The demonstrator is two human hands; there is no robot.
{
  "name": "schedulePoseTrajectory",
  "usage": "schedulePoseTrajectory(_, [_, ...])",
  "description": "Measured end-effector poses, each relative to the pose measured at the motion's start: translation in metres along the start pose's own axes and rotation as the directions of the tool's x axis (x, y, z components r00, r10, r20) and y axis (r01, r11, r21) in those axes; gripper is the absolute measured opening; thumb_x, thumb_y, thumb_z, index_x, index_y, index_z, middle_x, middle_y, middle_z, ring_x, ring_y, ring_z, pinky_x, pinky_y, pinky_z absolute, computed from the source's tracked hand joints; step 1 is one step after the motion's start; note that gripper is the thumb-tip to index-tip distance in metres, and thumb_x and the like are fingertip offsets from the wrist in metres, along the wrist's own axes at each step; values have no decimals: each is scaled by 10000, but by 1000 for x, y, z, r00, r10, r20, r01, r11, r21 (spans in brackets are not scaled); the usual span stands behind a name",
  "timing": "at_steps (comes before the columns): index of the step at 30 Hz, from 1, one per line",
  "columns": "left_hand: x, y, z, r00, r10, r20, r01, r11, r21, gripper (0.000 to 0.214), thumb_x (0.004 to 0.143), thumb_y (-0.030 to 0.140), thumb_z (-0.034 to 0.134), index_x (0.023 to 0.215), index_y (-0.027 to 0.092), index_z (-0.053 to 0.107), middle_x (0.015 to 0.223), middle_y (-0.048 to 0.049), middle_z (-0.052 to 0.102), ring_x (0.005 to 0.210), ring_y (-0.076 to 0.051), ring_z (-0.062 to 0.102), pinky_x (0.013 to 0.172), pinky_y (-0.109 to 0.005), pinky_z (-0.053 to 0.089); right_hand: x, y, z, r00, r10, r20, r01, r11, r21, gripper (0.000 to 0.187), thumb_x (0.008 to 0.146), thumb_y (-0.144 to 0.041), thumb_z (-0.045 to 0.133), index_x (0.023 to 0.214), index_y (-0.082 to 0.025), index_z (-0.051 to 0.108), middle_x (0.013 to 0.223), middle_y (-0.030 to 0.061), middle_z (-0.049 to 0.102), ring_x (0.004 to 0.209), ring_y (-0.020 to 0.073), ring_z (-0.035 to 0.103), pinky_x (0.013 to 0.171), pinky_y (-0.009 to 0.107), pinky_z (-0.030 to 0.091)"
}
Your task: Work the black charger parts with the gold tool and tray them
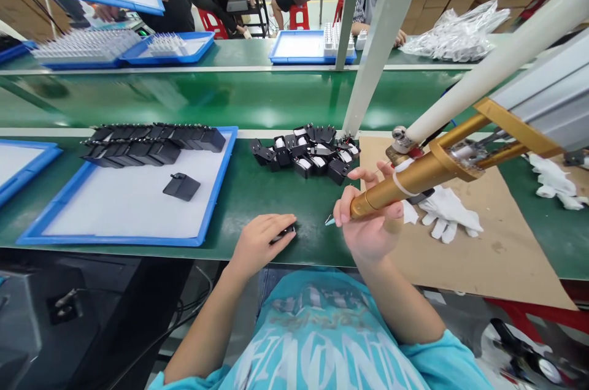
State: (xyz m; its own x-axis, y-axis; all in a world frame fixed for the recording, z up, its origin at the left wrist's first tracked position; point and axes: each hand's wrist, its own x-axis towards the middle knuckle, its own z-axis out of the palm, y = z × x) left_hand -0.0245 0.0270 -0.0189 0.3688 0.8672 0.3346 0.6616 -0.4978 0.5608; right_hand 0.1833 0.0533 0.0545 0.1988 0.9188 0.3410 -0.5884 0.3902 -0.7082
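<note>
My left hand (259, 241) lies over a small black plastic part (285, 232) on the green bench, fingers closed down on it. My right hand (370, 218) is wrapped round the gold barrel of a hanging screwdriver tool (414, 178), whose tip (330, 221) points left toward that part. Just beyond lies a loose heap of black parts (306, 154). To the left a blue-rimmed white tray (138, 197) carries two rows of finished black parts (147, 143) and one single flat part (181, 186).
White gloves (444, 212) lie on a cardboard sheet (488, 243) to the right; more gloves (554, 181) sit farther right. A white post (375, 53) rises behind the heap. Beyond the green conveyor (230, 99) are blue trays (304, 46), other people, stools and boxes.
</note>
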Motion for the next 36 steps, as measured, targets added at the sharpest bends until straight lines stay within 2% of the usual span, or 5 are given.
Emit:
schedulePoseTrajectory(6, [-4, 7, 12, 996, 80, -50, -74, 991, 114, 172, 958, 221, 516, 1034, 231, 670, 1108, -52, 717, 929, -184, 657, 826, -328, 545, -1, 0, -4, 1000, 5, -11, -5, 1000, -22, 360, 837, -584, 531, 1110, -350, 531, 1032, -7, 567, 423, 53, 482, 322, 236, 425])
schedulePoseTrajectory(15, [-8, 19, 20, 981, -98, 169, 4, 874, 485, 307, 932, 157, 482, 1129, 307, 663, 1090, -101, 634, 912, -225, 605, 718, -318, 527, 1, -3, -5, 999, -4, -53, 1, 999, -52, 423, 805, -609, 560, 1132, -342, 540, 1002, -10, 585, 402, 57, 470, 306, 240, 397])
schedulePoseTrajectory(19, [7, -11, -13, 981, -193, -9, 172, 849, 500, 401, 965, 202, 411, 1306, 330, 579, 1121, -107, 582, 965, -227, 585, 773, -326, 510, 0, -6, -7, 998, 8, -58, -11, 999, -48, 444, 789, -591, 598, 1138, -320, 555, 1000, -5, 584, 409, 64, 487, 313, 256, 399])
schedulePoseTrajectory(26, [10, -94, -102, 880, -376, -289, 460, 528, 714, 449, 966, 303, 379, 1386, 256, 531, 1072, -198, 552, 1028, -367, 503, 850, -491, 420, 1, -4, -14, 997, 10, -72, -13, 999, -40, 500, 772, -621, 609, 1168, -318, 561, 1011, -5, 582, 409, 70, 497, 327, 265, 394])
schedulePoseTrajectory(36, [-2, -140, -106, 881, -374, -290, 472, 656, 589, 495, 919, 294, 503, 1414, 282, 492, 1421, -180, 343, 1237, -371, 436, 983, -499, 435, 1, -2, -14, 997, 17, -69, -19, 999, -37, 489, 781, -607, 589, 1174, -316, 571, 1011, 6, 591, 402, 82, 493, 335, 275, 383])
